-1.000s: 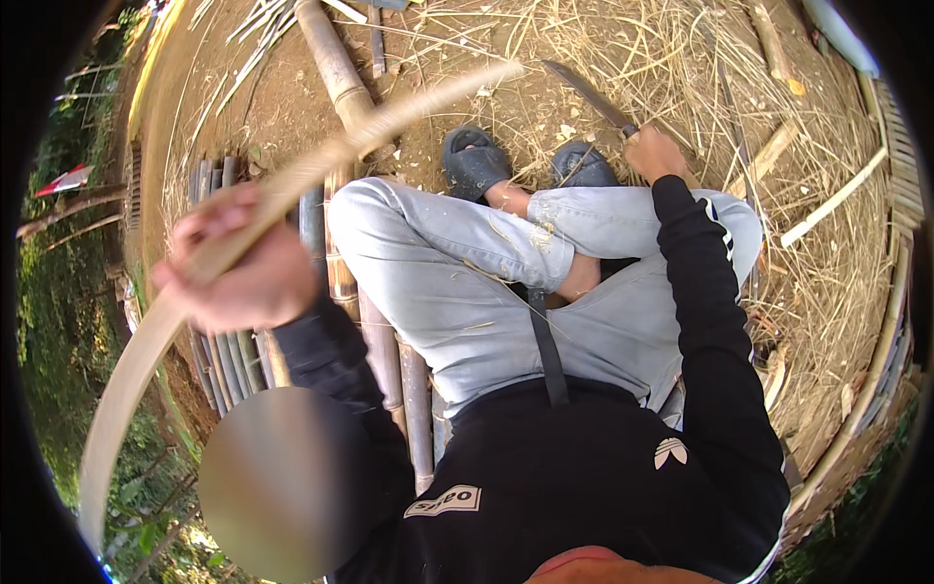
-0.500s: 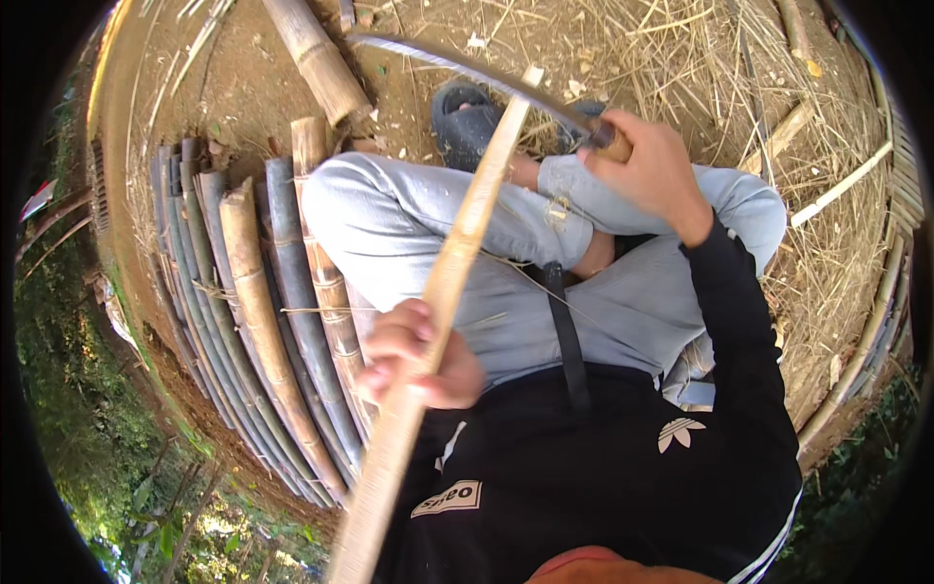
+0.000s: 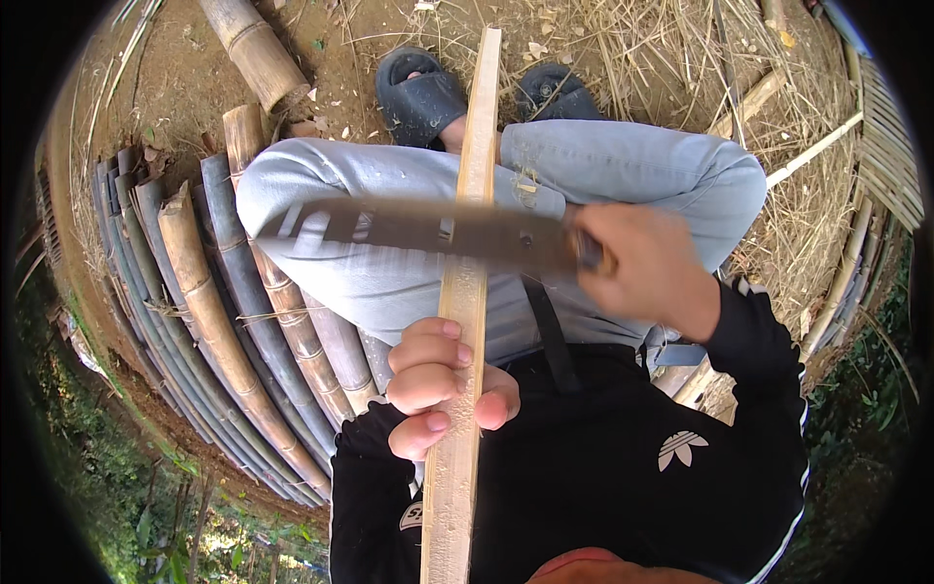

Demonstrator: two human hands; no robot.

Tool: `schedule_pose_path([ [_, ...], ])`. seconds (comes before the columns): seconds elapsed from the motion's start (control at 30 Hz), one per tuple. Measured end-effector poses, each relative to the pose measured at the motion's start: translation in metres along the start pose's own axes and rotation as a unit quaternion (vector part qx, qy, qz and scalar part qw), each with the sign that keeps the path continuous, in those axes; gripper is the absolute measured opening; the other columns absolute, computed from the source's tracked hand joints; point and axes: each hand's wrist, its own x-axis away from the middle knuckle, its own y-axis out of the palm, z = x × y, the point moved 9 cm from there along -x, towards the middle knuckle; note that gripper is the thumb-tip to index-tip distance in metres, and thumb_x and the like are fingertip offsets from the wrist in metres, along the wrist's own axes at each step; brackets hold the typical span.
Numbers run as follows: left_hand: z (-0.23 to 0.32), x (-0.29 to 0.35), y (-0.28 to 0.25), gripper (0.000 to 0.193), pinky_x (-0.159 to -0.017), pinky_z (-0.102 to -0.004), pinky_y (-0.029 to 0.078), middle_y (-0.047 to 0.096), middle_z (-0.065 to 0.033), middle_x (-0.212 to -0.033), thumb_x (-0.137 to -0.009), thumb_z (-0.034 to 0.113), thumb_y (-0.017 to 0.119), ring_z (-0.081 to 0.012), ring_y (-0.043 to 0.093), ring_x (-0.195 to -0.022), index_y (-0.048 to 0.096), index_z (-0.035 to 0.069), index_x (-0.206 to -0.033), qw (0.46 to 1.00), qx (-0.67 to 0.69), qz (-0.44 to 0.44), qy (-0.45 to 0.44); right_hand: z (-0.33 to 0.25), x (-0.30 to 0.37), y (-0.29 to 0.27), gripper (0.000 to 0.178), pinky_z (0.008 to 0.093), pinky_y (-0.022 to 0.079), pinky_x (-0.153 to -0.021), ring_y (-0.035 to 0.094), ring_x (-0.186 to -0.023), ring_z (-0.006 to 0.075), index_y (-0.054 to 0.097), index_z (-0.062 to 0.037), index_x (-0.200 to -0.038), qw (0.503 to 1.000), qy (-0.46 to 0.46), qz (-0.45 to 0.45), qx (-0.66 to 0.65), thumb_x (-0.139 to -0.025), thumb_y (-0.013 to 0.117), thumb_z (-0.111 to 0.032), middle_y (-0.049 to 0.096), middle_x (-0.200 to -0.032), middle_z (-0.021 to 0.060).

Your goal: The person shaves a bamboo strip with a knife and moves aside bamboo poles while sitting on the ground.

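Observation:
My left hand (image 3: 438, 384) is closed round a pale split bamboo strip (image 3: 465, 302), fingers on one side and thumb on the other. The strip runs from the lower edge up past my knees, its far end between my feet. In my right hand (image 3: 647, 258) is the handle of a large machete (image 3: 389, 229), slightly blurred. Its broad dark blade lies flat across the view, over the strip just beyond my left hand. Whether the blade touches the strip I cannot tell.
Several bamboo poles (image 3: 209, 292) lie side by side at my left, with a thick cut bamboo piece (image 3: 258, 54) beyond them. Dark sandals (image 3: 418, 97) are on my feet. Straw-like shavings (image 3: 642, 58) cover the ground at far right, near a thin pale stick (image 3: 815, 151).
The machete has come nearer, from the strip's far end to just beyond my left hand, its broad face now showing. The strip has swung more upright, its inner face turned up.

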Motion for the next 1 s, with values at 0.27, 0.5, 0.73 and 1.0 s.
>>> schedule_pose_path([
  [0.27, -0.001, -0.003, 0.005, 0.038, -0.063, -0.0321, 0.044, 0.04, -0.0041, -0.08, -0.09, 0.026, 0.062, -0.0168, 0.045, -0.064, 0.034, 0.008, -0.107, 1.0, -0.004, 0.001, -0.025, -0.003, 0.015, 0.009, 0.019, 0.0452, 0.046, -0.054, 0.059, -0.061, 0.0349, 0.057, -0.0084, -0.079, 0.996, -0.026, 0.007, -0.082, -0.064, 0.065, -0.018, 0.06, -0.067, 0.0122],
  [0.5, 0.003, 0.0, 0.001, 0.035, -0.062, -0.0347, 0.042, 0.04, -0.0037, -0.081, -0.09, 0.025, 0.062, -0.0169, 0.043, -0.064, 0.034, 0.01, -0.105, 0.999, 0.006, -0.018, -0.029, -0.009, 0.019, 0.012, 0.014, 0.0434, 0.046, -0.055, 0.06, -0.061, 0.0326, 0.058, -0.0112, -0.075, 0.989, -0.071, -0.011, -0.132, -0.064, 0.064, -0.017, 0.058, -0.065, 0.0117],
  [0.73, -0.001, -0.004, 0.01, 0.034, -0.061, -0.0353, 0.042, 0.039, -0.0048, -0.081, -0.09, 0.025, 0.061, -0.0172, 0.042, -0.064, 0.034, 0.01, -0.104, 1.0, 0.017, -0.022, -0.015, 0.055, -0.017, 0.009, 0.018, 0.0464, 0.046, -0.053, 0.059, -0.062, 0.0376, 0.057, -0.008, -0.076, 0.999, 0.025, 0.025, 0.002, -0.064, 0.063, -0.021, 0.058, -0.064, 0.0128],
  [1.0, -0.003, -0.008, 0.016, 0.033, -0.06, -0.0346, 0.04, 0.037, -0.0044, -0.079, -0.09, 0.024, 0.061, -0.017, 0.041, -0.063, 0.032, 0.01, -0.1, 0.999, 0.023, -0.034, -0.009, 0.069, -0.04, 0.01, 0.02, 0.0419, 0.044, -0.053, 0.058, -0.062, 0.0348, 0.056, -0.0082, -0.077, 0.999, 0.029, 0.01, 0.021, -0.06, 0.064, -0.015, 0.055, -0.063, 0.0125],
])
